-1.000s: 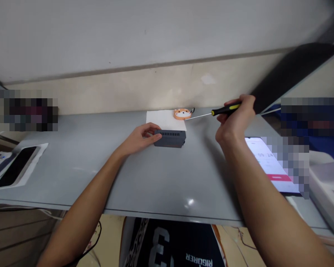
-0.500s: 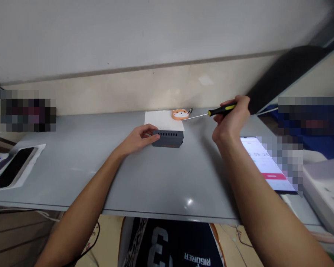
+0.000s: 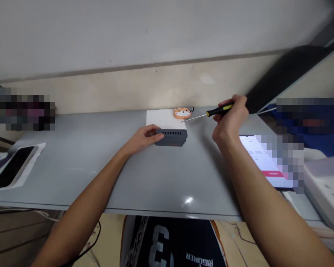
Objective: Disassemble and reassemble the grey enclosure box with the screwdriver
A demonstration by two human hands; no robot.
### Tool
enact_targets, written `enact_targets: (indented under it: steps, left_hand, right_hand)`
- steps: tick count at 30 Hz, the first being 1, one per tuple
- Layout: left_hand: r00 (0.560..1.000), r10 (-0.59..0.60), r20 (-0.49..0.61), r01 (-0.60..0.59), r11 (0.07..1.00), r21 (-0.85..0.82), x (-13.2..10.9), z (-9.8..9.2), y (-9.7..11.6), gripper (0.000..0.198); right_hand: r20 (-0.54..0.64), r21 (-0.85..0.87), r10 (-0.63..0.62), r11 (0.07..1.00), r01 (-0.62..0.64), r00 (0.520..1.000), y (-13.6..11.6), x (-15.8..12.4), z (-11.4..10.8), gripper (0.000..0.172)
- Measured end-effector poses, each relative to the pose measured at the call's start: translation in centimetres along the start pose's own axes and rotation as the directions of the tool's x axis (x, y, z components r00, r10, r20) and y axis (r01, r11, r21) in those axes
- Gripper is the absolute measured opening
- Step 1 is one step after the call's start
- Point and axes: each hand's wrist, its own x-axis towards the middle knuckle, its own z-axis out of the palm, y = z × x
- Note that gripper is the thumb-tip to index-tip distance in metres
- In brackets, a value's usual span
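Observation:
A dark grey box with a row of vent slots (image 3: 172,138) is on the grey tabletop, and my left hand (image 3: 146,139) grips its left end between thumb and fingers. My right hand (image 3: 231,116) is closed around the black and yellow handle of a screwdriver (image 3: 218,110). The thin metal shaft points left, its tip over the white sheet of paper (image 3: 160,118) behind the box. Just beyond the tip lies an orange and white animal-face item (image 3: 182,113) with a small dark loop. Whether the tip touches the paper, I cannot tell.
A phone with a lit screen (image 3: 258,155) lies beside my right forearm, near a white power strip (image 3: 328,185). On the far left another dark phone (image 3: 13,168) rests on white paper. A pale wall (image 3: 114,92) bounds the table (image 3: 72,159) at the back.
The screwdriver tip has shifted slightly left and down, away from the animal-face item. My left hand keeps its grip on the box; the view has moved a little.

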Motion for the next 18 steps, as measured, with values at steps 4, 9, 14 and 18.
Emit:
enact_targets:
  steps: [4,9,14,18]
  left_hand:
    - [1.000,0.016,-0.024,-0.017,1.000,-0.009,0.0,-0.1,-0.5,0.041]
    - [0.999,0.041,-0.027,-0.040,0.999,0.037,-0.4,-0.4,-1.4,0.041]
    - [0.994,0.074,-0.076,-0.069,0.995,0.074,-0.6,0.0,-1.5,0.042]
    - [0.995,0.055,-0.077,-0.047,0.993,0.112,-0.8,0.1,-1.1,0.040]
  right_hand:
    - [-0.024,-0.008,-0.010,1.000,0.010,1.000,0.0,0.4,-0.1,0.036]
    - [-0.057,-0.007,-0.018,1.000,0.017,0.998,-0.4,0.9,-0.2,0.035]
    - [-0.033,0.026,-0.043,0.999,0.044,0.999,-1.3,0.2,-0.1,0.035]
    - [-0.002,0.003,-0.033,0.999,0.033,0.999,-1.4,-0.6,0.0,0.036]
